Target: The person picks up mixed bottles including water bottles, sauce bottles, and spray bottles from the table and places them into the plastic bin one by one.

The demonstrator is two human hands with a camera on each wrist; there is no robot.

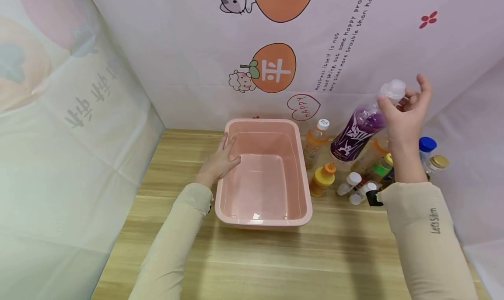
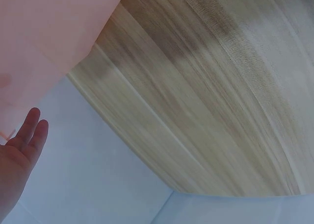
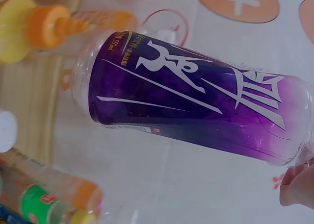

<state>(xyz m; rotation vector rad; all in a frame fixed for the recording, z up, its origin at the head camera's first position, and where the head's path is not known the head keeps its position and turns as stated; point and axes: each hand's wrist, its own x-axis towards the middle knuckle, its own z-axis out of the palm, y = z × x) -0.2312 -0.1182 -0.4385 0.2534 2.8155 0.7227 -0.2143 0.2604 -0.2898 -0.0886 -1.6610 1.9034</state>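
A clear plastic bottle with a purple label (image 1: 352, 136) hangs tilted above the other bottles, its white cap at the top. My right hand (image 1: 407, 112) pinches it by the neck, just under the cap. In the right wrist view the purple bottle (image 3: 186, 96) fills the middle, with a fingertip (image 3: 299, 187) at its neck. My left hand (image 1: 220, 160) rests on the left rim of a pink plastic basin (image 1: 260, 223), fingers spread and fairly straight. Two raised fingers of the left hand (image 2: 24, 145) show beside the basin in the left wrist view. Nothing is seen inside the basin.
Right of the basin stand an orange drink bottle (image 1: 315, 142), a yellow squeeze bottle (image 1: 323, 179), small white-capped bottles (image 1: 348, 184), a green-labelled bottle (image 1: 379, 166), a blue-capped bottle (image 1: 427, 147) and a cork-topped jar (image 1: 437, 163). Printed cloth walls (image 1: 197, 64) enclose the wooden table (image 1: 267, 265).
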